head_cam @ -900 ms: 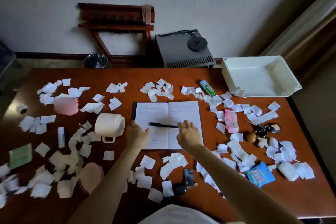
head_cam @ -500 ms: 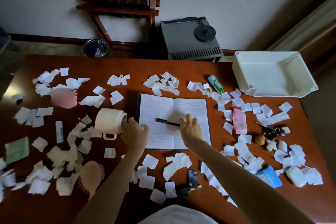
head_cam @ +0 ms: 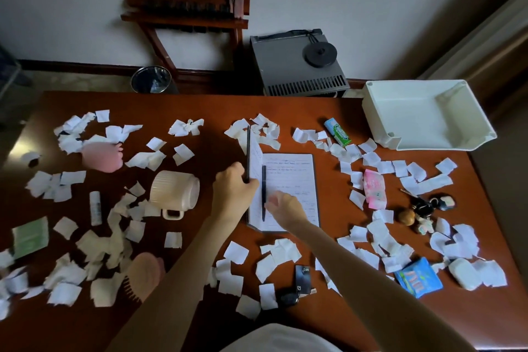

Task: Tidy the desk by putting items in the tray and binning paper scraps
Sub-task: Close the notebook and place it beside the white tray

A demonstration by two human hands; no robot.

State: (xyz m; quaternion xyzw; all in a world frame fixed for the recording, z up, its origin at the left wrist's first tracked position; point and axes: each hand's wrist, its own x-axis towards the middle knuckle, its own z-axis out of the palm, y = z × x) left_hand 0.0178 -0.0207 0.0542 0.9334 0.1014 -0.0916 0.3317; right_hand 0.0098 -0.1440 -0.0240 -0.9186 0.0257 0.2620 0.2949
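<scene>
The fingers of the left hand [head_cam: 235, 188] are pinching the lifted left cover of the open lined notebook [head_cam: 288, 191], swinging it upright near the frame's centre. The right hand [head_cam: 283, 206] is hovering blurred over the lower right page, fingers loosely spread and holding nothing, just beside the black pen [head_cam: 263, 193] lying along the spine.

The step in hand seems to be closing the notebook. Next, the pen likely needs lifting clear or shutting inside, then carrying to the empty white plastic tray [head_cam: 425, 114] at upper right.

Half a second earlier both pages lay flat, the pen lay crosswise, and the left hand sat at the book's edge by the ribbed cream mug [head_cam: 174, 191]. White paper scraps [head_cam: 237, 254] are still littering the red-brown desk [head_cam: 337, 106].
</scene>
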